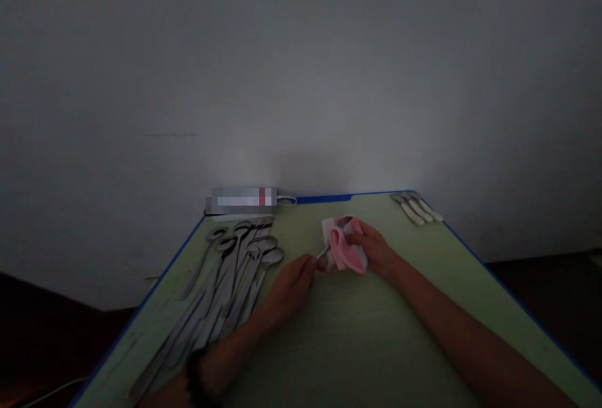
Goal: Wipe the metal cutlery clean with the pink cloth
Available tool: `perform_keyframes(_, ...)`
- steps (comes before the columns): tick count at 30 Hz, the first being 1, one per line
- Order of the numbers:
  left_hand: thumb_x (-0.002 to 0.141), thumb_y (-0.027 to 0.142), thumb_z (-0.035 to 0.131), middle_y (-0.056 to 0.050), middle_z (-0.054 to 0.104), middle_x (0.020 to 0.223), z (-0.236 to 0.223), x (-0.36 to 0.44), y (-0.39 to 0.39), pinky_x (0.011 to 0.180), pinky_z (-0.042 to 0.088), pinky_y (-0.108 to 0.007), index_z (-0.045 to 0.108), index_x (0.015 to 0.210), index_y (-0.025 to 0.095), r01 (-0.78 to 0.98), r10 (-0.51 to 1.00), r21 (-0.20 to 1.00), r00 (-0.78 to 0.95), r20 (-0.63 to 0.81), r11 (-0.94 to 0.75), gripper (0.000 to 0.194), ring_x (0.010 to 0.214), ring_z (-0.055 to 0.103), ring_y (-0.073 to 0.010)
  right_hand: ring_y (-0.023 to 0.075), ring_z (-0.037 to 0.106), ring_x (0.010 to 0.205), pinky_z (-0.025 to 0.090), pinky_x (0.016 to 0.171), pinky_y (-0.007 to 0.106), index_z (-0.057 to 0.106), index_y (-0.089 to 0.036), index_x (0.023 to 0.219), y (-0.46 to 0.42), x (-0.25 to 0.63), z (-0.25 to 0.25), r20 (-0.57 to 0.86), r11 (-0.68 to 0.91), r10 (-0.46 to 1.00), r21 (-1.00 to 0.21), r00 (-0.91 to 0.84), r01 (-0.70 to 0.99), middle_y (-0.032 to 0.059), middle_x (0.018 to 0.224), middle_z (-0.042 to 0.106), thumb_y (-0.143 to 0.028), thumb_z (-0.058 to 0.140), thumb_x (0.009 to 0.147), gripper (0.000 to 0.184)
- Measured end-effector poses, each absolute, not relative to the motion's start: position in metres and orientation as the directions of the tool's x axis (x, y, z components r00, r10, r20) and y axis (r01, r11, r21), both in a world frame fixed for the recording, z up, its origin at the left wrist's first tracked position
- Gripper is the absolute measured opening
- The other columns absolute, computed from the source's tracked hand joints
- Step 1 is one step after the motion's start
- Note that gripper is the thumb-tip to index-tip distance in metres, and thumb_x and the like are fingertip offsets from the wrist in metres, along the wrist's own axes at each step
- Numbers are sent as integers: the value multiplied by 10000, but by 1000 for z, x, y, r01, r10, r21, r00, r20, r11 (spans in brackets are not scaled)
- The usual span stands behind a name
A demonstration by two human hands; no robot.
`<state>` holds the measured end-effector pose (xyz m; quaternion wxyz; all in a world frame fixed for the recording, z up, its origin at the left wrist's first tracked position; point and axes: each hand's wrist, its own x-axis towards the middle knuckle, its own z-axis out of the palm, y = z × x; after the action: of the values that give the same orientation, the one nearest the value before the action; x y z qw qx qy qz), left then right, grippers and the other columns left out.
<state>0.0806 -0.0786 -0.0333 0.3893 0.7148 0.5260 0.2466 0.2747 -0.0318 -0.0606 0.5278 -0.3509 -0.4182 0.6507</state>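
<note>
Over the middle of the table, my left hand (296, 276) pinches the thin metal handle of a piece of cutlery (323, 252). The far end of that cutlery goes into a pink and white cloth (345, 248), so I cannot make out its head for certain. My right hand (374, 248) is closed around the folded cloth from the right side. To the left of my left hand lies a loose pile of metal spoons (230, 276), their handles pointing toward me and partly hidden by my left forearm.
Several utensils with cream handles (418, 210) lie at the table's far right corner. A blurred-out box-like object (242, 201) with a white cord (288, 199) stands at the back left. The pale green table (357, 345) has blue edging and meets a grey wall (320, 82).
</note>
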Motion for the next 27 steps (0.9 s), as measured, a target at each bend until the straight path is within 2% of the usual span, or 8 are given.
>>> perform_keyframes(4,862,376,273,44,413,556,-33,78,-78,516,323,-218,589,873,183,592,944,794,321,-72,-140,371,525,431,-123,114,573,594,443,564,226,584,-175,892,-31,278,-59,-41,-139,966,-915,-255,-378,-8,729,642,-148,667,576,327)
perform_keyframes(8,875,381,247,46,407,545,-33,79,-78,514,322,-218,571,880,182,594,933,788,352,-73,-163,380,526,432,-126,122,583,651,458,617,243,574,-169,903,-30,276,-59,-48,-149,964,-913,-262,-379,4,765,642,-196,691,608,318)
perform_keyframes(13,882,367,252,29,463,590,-34,78,-79,550,339,-224,563,862,185,585,923,782,384,-33,-215,361,571,455,-133,130,576,666,454,635,257,576,-173,898,-31,268,-60,33,-16,988,-948,-149,-319,13,777,635,-307,676,662,290)
perform_keyframes(17,885,371,242,39,433,544,-34,79,-80,530,332,-220,549,859,185,589,922,786,383,-66,-188,360,544,447,-132,118,554,639,435,611,238,594,-162,847,-29,266,-64,66,31,992,-956,-111,-290,11,743,625,-343,643,695,242)
perform_keyframes(21,876,391,267,47,413,530,-32,81,-80,516,320,-219,552,850,184,599,925,784,368,-91,-161,353,534,446,-129,111,554,616,433,613,235,603,-158,842,-25,272,-64,6,-70,976,-938,-217,-340,6,719,627,-315,637,692,220)
perform_keyframes(24,872,405,273,49,412,541,-32,81,-79,501,309,-215,551,825,183,599,934,787,346,-88,-148,359,525,436,-121,116,558,588,441,598,244,600,-160,823,-24,278,-63,-86,-193,955,-907,-284,-374,-1,687,630,-234,674,609,238)
perform_keyframes(27,876,416,253,56,392,532,-33,79,-78,490,305,-212,547,827,185,581,932,803,349,-96,-135,377,501,415,-115,116,553,566,438,565,237,596,-160,818,-24,283,-62,-107,-223,949,-891,-295,-395,-6,674,632,-162,655,556,269)
